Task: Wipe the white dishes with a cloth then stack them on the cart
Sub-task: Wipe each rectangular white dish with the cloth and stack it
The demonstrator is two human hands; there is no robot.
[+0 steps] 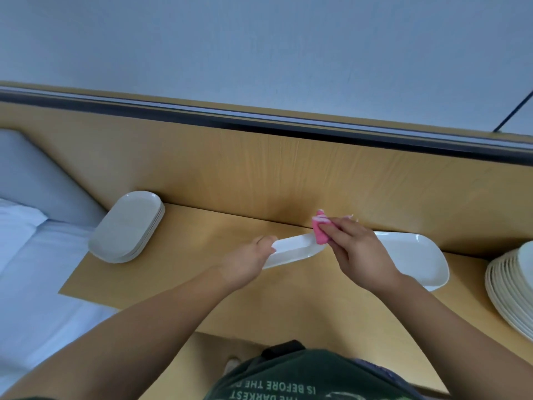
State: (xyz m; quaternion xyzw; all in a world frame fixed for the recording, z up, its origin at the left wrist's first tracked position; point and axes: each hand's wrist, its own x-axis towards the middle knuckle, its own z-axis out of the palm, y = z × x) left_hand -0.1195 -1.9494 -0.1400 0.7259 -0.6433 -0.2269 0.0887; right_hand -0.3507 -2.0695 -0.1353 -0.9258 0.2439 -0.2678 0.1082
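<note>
My left hand (249, 262) grips the near end of a white oblong dish (294, 251), held tilted over the wooden table (178, 272). My right hand (356, 251) pinches a pink cloth (320, 229) against the dish's far end. Under my right hand lies a larger white oblong dish (415, 261) flat on the table. A short stack of white oblong dishes (127, 226) sits at the table's left corner.
A tall stack of round white plates (510, 287) stands at the right edge. A wooden wall panel (288, 168) rises behind the table. A bed with white sheets (34, 269) and a grey headboard lies to the left.
</note>
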